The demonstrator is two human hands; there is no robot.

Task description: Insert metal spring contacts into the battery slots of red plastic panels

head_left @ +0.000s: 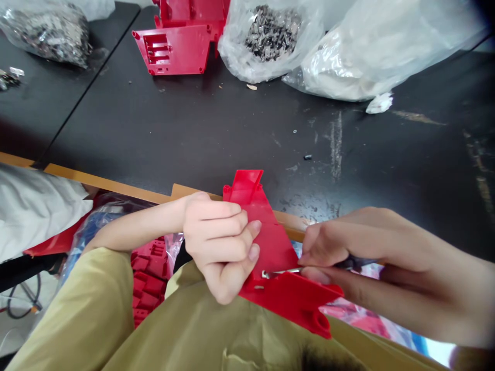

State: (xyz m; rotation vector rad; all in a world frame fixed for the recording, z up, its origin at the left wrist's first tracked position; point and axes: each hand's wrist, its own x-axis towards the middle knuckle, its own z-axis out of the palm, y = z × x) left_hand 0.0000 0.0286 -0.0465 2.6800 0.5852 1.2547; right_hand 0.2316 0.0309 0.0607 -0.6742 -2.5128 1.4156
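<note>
while left hand (218, 245) holds red housing (270, 242), right hand (359, 237) holds screwdriver (286, 270).

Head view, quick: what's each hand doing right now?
Left hand: closed, gripping a red moulded plastic panel.
Right hand: closed, holding a black-handled screwdriver, its tip at the panel.

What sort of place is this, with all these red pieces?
It looks like a small assembly workshop: a scuffed black workbench, a plastic bag of small metal parts, and red plastic housing pieces.
</note>
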